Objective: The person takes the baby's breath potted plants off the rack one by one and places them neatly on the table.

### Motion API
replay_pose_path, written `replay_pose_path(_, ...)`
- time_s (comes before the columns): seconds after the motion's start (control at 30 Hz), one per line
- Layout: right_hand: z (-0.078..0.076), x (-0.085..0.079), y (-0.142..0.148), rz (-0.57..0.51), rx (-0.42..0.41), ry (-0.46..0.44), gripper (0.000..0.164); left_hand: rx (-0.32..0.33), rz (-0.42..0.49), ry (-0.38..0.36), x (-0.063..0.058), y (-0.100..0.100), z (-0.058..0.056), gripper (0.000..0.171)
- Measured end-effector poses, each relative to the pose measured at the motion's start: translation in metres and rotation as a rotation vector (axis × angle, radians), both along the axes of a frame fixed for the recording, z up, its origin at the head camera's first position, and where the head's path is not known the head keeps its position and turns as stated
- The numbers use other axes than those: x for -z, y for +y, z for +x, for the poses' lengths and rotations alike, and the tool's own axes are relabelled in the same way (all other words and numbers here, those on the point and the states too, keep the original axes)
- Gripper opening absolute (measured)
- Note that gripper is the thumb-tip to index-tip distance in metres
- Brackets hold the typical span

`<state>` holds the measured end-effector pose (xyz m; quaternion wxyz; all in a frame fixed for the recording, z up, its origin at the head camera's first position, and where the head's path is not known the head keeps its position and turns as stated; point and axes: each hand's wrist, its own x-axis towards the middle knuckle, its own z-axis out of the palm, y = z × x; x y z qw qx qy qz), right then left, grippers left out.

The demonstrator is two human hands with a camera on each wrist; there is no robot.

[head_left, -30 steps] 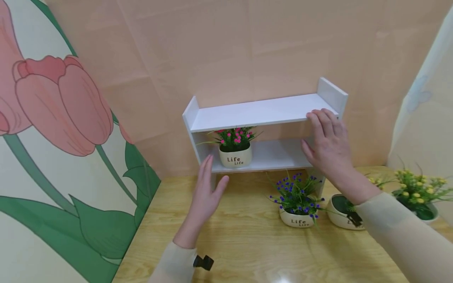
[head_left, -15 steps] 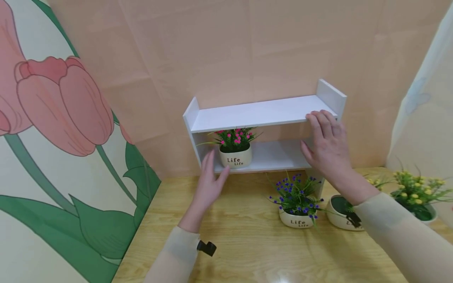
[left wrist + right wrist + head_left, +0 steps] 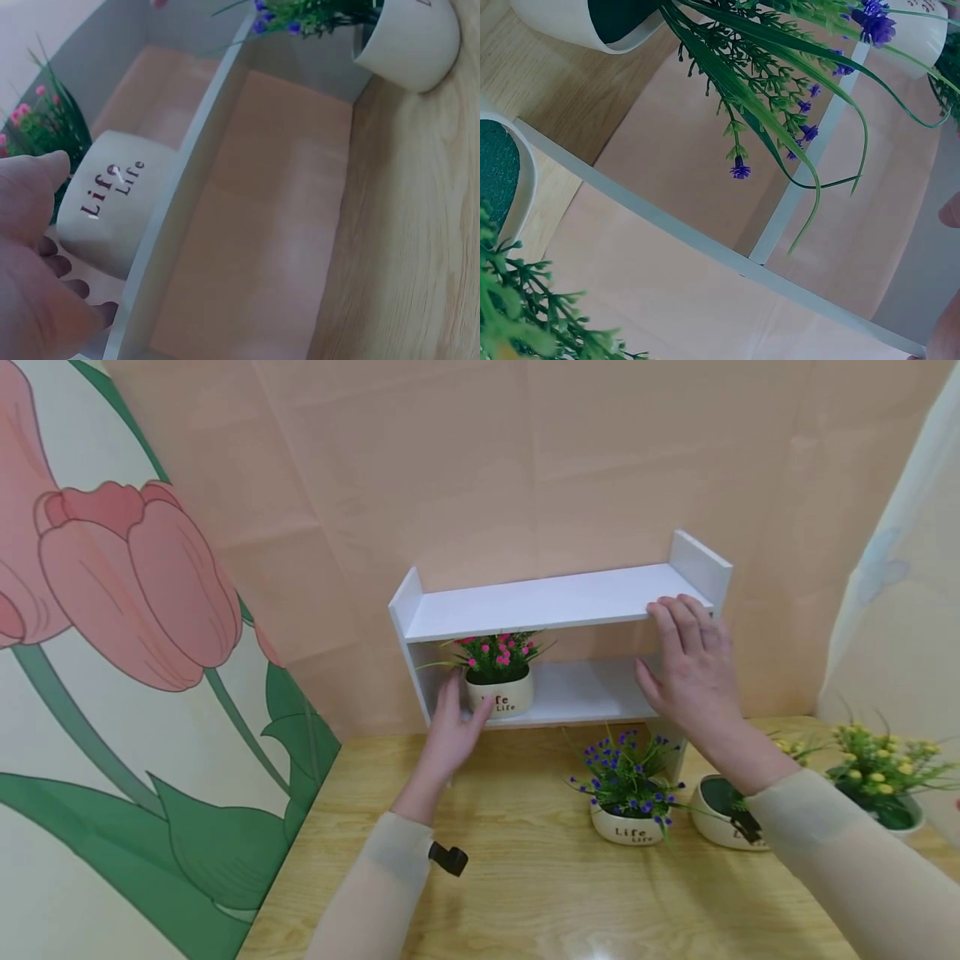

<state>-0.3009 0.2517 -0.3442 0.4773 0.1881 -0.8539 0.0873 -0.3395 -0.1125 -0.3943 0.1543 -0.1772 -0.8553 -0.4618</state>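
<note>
A white two-tier shelf (image 3: 540, 602) stands against the back wall. On its lower board, at the left, sits a cream "Life" pot (image 3: 513, 695) with pink flowers. My left hand (image 3: 453, 731) is at that pot's left side. Its thumb lies in front of the lettering and its fingers reach along the side; the left wrist view shows the pot (image 3: 112, 199) beside the spread thumb and fingers. My right hand (image 3: 697, 672) rests its fingertips on the top board's right front edge, the thumb hanging lower, apart from the board.
A pot with blue-purple flowers (image 3: 628, 823) stands on the wooden table (image 3: 517, 877) before the shelf's right end. Farther right, partly behind my right forearm, are another cream pot (image 3: 716, 810) and a yellow-flowered plant (image 3: 885, 768). A tulip-painted panel (image 3: 150, 593) borders the left.
My left hand has moved up and right to the pink-flowered pot, its thumb now overlapping the pot's front. The right hand stays on the shelf's edge.
</note>
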Motion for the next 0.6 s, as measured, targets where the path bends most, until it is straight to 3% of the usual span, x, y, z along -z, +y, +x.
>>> replay_pose_path(0.37,0.002,0.000,-0.001,-0.010,-0.016,0.010,0.080,-0.030,-0.016,-0.048,-0.001,0.008,-0.012,0.090)
replay_pose_path(0.6,0.002,0.001,-0.001,-0.020,-0.021,0.024,0.081,-0.003,0.022,-0.006,0.002,0.009,-0.022,0.090)
